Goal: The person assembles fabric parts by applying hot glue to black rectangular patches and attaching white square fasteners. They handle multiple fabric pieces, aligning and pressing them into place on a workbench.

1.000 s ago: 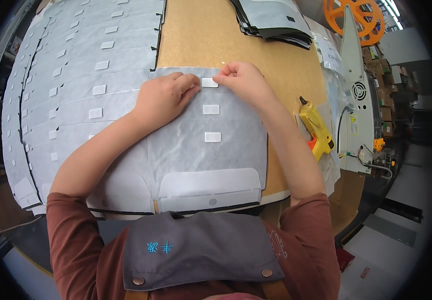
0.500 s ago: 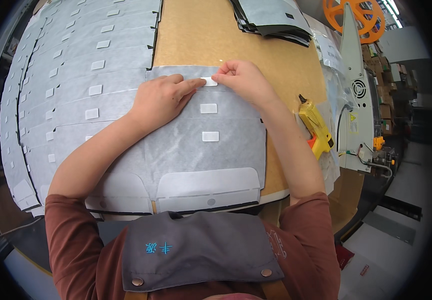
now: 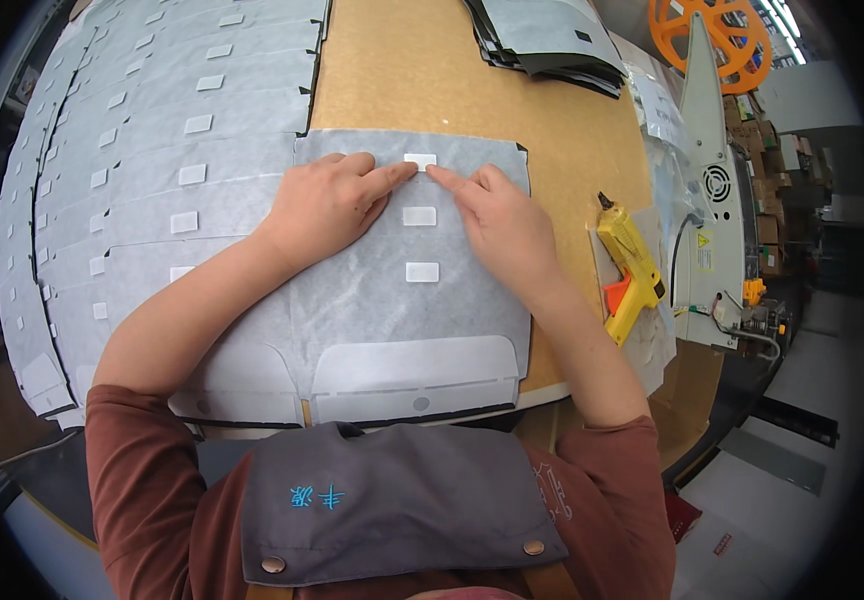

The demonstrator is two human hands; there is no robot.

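A grey-white fabric sheet point(image 3: 362, 300) lies flat in front of me, with a column of small white rectangular patches on it. My left hand point(image 3: 337, 205) stretches its index finger to the lower left edge of the top patch point(image 3: 420, 160); its other fingers bend beneath it. From the other side, my right hand point(image 3: 502, 220) sets its outstretched index fingertip at that patch's lower right, its remaining fingers curled. Neither hand grips anything that I can see. Below are a middle patch point(image 3: 419, 216) and a lower patch point(image 3: 422, 272). A paler flap point(image 3: 417, 365) crosses the sheet's near end.
Overlapping rows of similar patched sheets point(image 3: 152, 200) cover the left of the brown tabletop point(image 3: 382, 75). Dark-edged sheets point(image 3: 552, 35) are stacked at the far right. A yellow glue gun point(image 3: 632, 265) lies right of my forearm, beside a pale machine point(image 3: 707, 200) with an orange reel point(image 3: 712, 40).
My right hand has gone from a pinch at the top patch's right edge to pressing with its index finger, shifting slightly nearer me. My left index finger stays at the patch.
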